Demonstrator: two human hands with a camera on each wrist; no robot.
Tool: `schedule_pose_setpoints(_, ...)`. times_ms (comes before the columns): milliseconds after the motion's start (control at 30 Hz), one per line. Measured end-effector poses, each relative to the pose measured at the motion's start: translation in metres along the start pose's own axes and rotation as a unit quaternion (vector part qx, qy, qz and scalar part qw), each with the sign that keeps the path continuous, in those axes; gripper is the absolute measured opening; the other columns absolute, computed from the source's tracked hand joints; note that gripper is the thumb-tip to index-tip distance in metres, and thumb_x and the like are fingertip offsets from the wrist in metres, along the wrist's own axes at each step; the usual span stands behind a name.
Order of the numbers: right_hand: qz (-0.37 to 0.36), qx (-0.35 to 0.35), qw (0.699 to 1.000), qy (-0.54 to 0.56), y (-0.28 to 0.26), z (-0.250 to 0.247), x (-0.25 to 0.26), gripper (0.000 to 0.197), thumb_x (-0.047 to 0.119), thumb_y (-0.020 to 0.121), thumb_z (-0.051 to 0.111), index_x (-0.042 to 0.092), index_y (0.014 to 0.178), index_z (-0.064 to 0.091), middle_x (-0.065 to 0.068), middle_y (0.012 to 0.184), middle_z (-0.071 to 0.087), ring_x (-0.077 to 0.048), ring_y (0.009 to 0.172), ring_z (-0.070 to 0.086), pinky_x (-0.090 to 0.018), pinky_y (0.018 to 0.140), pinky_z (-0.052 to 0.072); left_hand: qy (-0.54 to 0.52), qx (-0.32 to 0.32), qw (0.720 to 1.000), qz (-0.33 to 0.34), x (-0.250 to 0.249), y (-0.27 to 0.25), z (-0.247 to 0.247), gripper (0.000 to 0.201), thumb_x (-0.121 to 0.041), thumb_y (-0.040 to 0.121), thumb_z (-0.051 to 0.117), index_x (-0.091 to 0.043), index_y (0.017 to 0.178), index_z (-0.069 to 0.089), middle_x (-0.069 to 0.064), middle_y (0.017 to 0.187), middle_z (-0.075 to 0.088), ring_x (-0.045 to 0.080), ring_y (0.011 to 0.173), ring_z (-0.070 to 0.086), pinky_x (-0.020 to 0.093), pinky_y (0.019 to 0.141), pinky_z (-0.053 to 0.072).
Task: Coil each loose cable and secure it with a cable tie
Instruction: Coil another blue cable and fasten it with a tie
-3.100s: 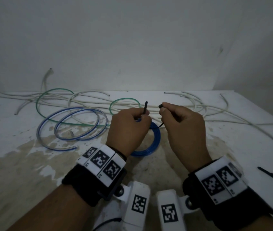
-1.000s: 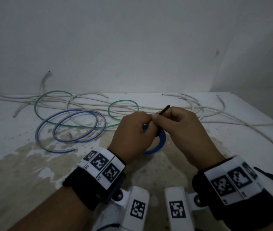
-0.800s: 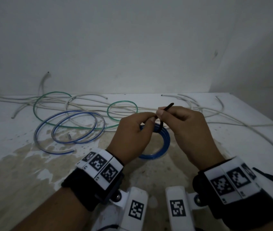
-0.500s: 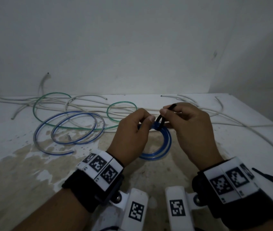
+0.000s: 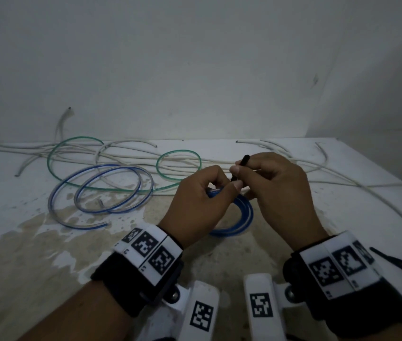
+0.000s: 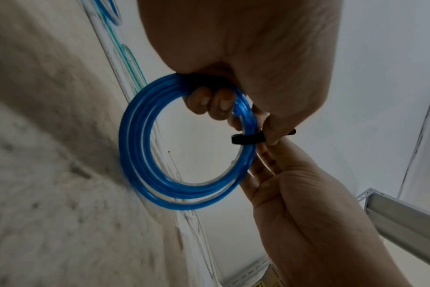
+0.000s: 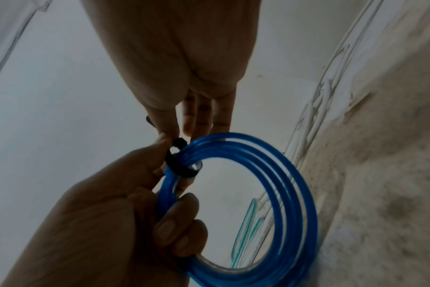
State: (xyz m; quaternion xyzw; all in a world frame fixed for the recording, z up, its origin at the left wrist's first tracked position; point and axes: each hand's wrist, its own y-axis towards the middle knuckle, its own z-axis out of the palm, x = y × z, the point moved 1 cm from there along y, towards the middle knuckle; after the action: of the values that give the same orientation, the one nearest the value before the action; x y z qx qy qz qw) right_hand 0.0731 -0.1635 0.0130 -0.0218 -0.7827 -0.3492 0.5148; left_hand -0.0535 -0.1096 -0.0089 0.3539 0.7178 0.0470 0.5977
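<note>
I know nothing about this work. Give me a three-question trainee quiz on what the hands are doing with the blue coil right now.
1. True or false: the black cable tie is already looped around the blue coil.
2. Which hand grips the coil itself?
A. left hand
B. right hand
C. neither
3. Fill in: the right hand pinches the tie's free ____, which sticks up above the fingers in the head view.

Key: 1 true; 2 A; 3 tail.
</note>
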Motion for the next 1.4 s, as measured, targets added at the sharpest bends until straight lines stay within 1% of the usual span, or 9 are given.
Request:
schedule_pose_setpoints(200, -0.077, -0.058, 0.995, -0.021, 0.003, -0.009, 0.006, 0.009, 0.021, 0.083, 0.067, 0.017, 0.076, 0.070, 0.009, 0.081, 0.063, -0.014, 0.079, 0.064, -0.044, 0.069, 0.055, -0.021, 0.020, 0.999, -0.019, -0.001, 0.002, -0.003, 0.026, -0.033, 0.076, 0.066, -0.012, 0.066, 0.055, 0.005, 0.070, 0.057, 0.019, 0.067, 0.055, 0.038, 0.067, 0.046)
schedule_pose_setpoints(300, -0.046, -0.080, 0.996, 0.023, 0.002, -0.010, 0.008, 0.009, 0.018, 0.088, 0.064, 0.016, 0.080, 0.068, 0.004, 0.082, 0.064, -0.009, 0.072, 0.065, -0.032, 0.062, 0.056, -0.020, 0.022, 0.999, -0.014, -0.002, 0.001, -0.002, 0.023, -0.030, 0.078, 0.067, -0.013, 0.068, 0.056, 0.006, 0.072, 0.059, 0.022, 0.068, 0.056, 0.038, 0.066, 0.046)
schedule_pose_setpoints(500, 0.024, 0.037, 0.999, 0.023, 0.002, -0.006, 0.005, 0.005, 0.017, 0.086, 0.065, 0.021, 0.083, 0.067, 0.005, 0.081, 0.068, -0.010, 0.078, 0.066, -0.034, 0.074, 0.054, -0.069, 0.019, 0.996, -0.061, 0.003, 0.001, -0.004, 0.021, -0.016, 0.085, 0.068, -0.019, 0.067, 0.059, -0.015, 0.054, 0.056, -0.003, 0.046, 0.047, 0.014, 0.051, 0.035)
schedule_pose_setpoints(667, 0.051, 0.038, 0.998, 0.015, 0.005, -0.009, -0.003, 0.012, 0.008, 0.087, 0.063, 0.020, 0.085, 0.065, 0.006, 0.080, 0.067, -0.015, 0.079, 0.068, -0.046, 0.074, 0.057, -0.139, 0.035, 0.982, -0.124, 0.006, 0.001, -0.003, 0.022, -0.019, 0.094, 0.055, -0.009, 0.075, 0.055, 0.011, 0.061, 0.046, 0.014, 0.048, 0.036, 0.026, 0.049, 0.032)
schedule_pose_setpoints(800, 0.032, 0.023, 0.999, 0.025, 0.005, -0.009, -0.003, 0.016, 0.005, 0.089, 0.060, 0.020, 0.085, 0.063, 0.000, 0.081, 0.066, -0.019, 0.082, 0.067, -0.044, 0.074, 0.058, -0.141, 0.023, 0.977, -0.159, 0.011, 0.003, -0.004, 0.023, -0.020, 0.099, 0.045, -0.006, 0.081, 0.048, 0.004, 0.057, 0.047, 0.013, 0.048, 0.037, 0.027, 0.050, 0.032)
schedule_pose_setpoints(1000, 0.031, 0.014, 0.998, 0.052, 0.000, -0.002, -0.002, 0.018, 0.004, 0.089, 0.060, 0.020, 0.087, 0.067, -0.004, 0.085, 0.067, -0.017, 0.081, 0.068, -0.035, 0.066, 0.059, 0.049, 0.048, 0.996, -0.061, 0.008, 0.004, -0.006, 0.021, -0.020, 0.100, 0.040, -0.020, 0.080, 0.047, 0.001, 0.068, 0.054, 0.006, 0.056, 0.047, 0.027, 0.058, 0.039)
schedule_pose_setpoints(1200, 0.023, -0.014, 0.998, 0.058, -0.001, -0.003, 0.003, 0.018, 0.006, 0.087, 0.063, 0.023, 0.085, 0.068, -0.003, 0.090, 0.068, -0.016, 0.081, 0.069, -0.029, 0.060, 0.058, 0.019, 0.057, 0.998, -0.033, 0.001, 0.002, -0.007, 0.020, -0.030, 0.101, 0.035, -0.026, 0.102, 0.055, -0.004, 0.063, 0.045, 0.004, 0.047, 0.037, 0.019, 0.050, 0.032)
schedule_pose_setpoints(1300, 0.026, -0.014, 0.998, 0.061, -0.001, -0.004, 0.005, 0.015, 0.006, 0.087, 0.063, 0.020, 0.087, 0.069, -0.005, 0.089, 0.069, -0.016, 0.080, 0.069, -0.035, 0.062, 0.059, 0.017, 0.058, 0.998, -0.017, -0.004, 0.003, -0.005, 0.018, -0.036, 0.097, 0.043, -0.025, 0.097, 0.057, 0.005, 0.070, 0.057, 0.016, 0.054, 0.050, 0.027, 0.053, 0.043)
schedule_pose_setpoints(1400, 0.027, -0.013, 0.998, 0.051, -0.002, -0.003, 0.006, 0.014, 0.008, 0.086, 0.064, 0.020, 0.087, 0.069, -0.004, 0.088, 0.070, -0.015, 0.080, 0.070, -0.042, 0.068, 0.059, 0.011, 0.029, 0.999, -0.026, -0.002, 0.001, -0.004, 0.011, -0.035, 0.092, 0.055, -0.025, 0.093, 0.060, 0.002, 0.079, 0.067, 0.031, 0.073, 0.062, 0.043, 0.073, 0.050)
